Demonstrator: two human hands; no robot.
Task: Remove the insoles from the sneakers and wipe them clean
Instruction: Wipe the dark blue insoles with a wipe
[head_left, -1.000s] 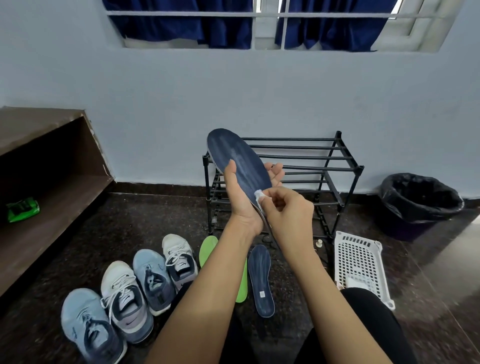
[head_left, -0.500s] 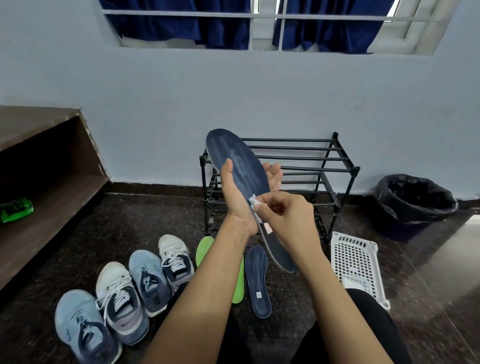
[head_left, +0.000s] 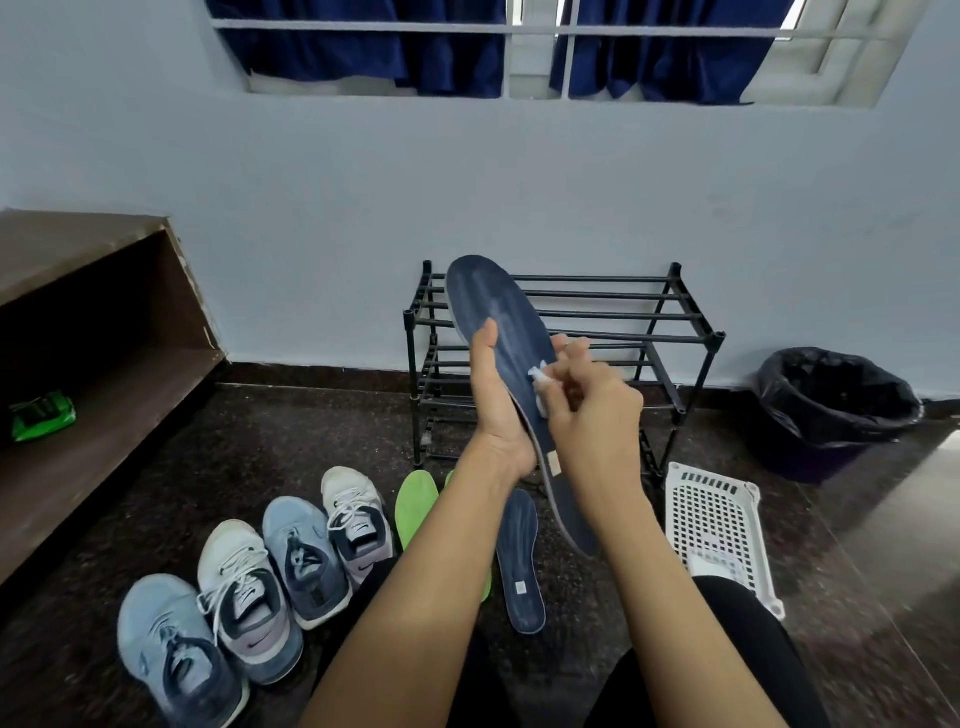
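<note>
Above the sneakers (head_left: 291, 566), left hand (head_left: 496, 410) grips navy insole (head_left: 506, 322), label unreadable.

Premises present as a domestic room, most likely a home entry or shoe-storage corner. Evidence: a pale blue painted wall (head_left: 519, 182) with a barred window (head_left: 530, 47) hung with dark blue curtains (head_left: 374, 57); a dark speckled stone floor (head_left: 291, 447) with matching skirting; a black tubular shoe rack (head_left: 649, 322) set against the wall; four sneakers (head_left: 249, 592) lined up on the floor; a brown wooden shelf unit (head_left: 104, 322) at left; a bin lined with a black bag (head_left: 836, 405) at right; a white perforated plastic basket (head_left: 722, 525) lying on the floor.
</note>
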